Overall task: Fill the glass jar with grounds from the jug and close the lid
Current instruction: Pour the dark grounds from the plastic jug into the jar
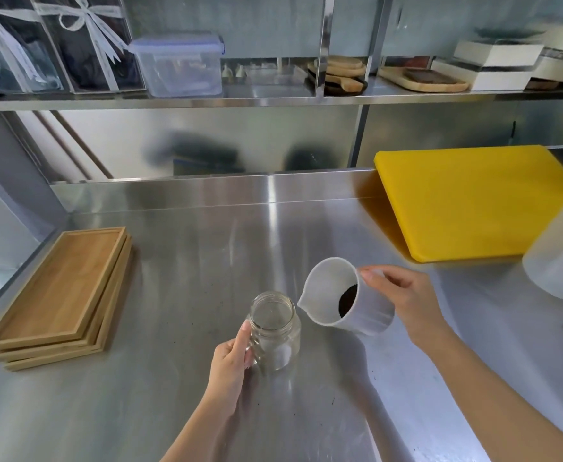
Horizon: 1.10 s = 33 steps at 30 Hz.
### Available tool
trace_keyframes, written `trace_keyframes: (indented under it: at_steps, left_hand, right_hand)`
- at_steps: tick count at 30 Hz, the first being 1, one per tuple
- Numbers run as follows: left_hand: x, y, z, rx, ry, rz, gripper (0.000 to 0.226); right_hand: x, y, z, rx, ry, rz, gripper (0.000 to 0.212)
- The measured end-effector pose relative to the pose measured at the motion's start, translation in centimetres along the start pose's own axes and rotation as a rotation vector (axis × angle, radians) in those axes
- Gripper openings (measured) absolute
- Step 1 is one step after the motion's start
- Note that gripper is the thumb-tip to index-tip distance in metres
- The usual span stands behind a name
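On the counter (pixel 190 261) the glass jar (pixel 275 331) stands upright near the middle front. The jug (pixel 346 296), with grounds (pixel 347 300) in it, is tilted just beside the jar at two o'clock. Stacked trays (pixel 63 295) lie at nine o'clock, a cutting board (pixel 473 201) at two, and a shelf (pixel 273 100) runs behind at twelve.

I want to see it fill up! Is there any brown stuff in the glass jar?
No, the clear glass jar looks empty; the dark grounds are inside the tilted white jug.
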State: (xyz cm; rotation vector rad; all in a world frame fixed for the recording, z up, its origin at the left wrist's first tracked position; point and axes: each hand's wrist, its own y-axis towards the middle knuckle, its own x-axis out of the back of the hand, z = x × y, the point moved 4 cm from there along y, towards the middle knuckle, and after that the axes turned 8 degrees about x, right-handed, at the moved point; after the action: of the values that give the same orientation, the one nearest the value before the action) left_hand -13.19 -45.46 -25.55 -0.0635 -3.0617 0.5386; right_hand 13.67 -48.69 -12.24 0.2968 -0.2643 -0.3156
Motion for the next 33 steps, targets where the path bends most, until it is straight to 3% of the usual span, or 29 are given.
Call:
trace_keyframes:
  at_steps: [9, 16, 24, 33]
  left_hand:
    - [0.0, 0.2, 0.3, -0.010, -0.010, 0.015, 0.057]
    - [-0.1, 0.3, 0.1, -0.026, -0.001, 0.026, 0.058]
    - [-0.1, 0.3, 0.1, -0.026, 0.031, 0.037, 0.055]
    - [0.0, 0.0, -0.2, -0.033, 0.030, 0.053, 0.058]
  right_hand:
    - [-2.0, 3.1, 4.6, 0.273, -0.321, 0.233, 0.006]
    - [-2.5, 4.7, 6.2, 0.297, -0.318, 0.232, 0.007]
    - [-4.6, 5.7, 7.2, 0.354, -0.438, 0.376, 0.006]
    - [-6.9, 6.6, 9.2, 0.496, -0.537, 0.488, 0.033]
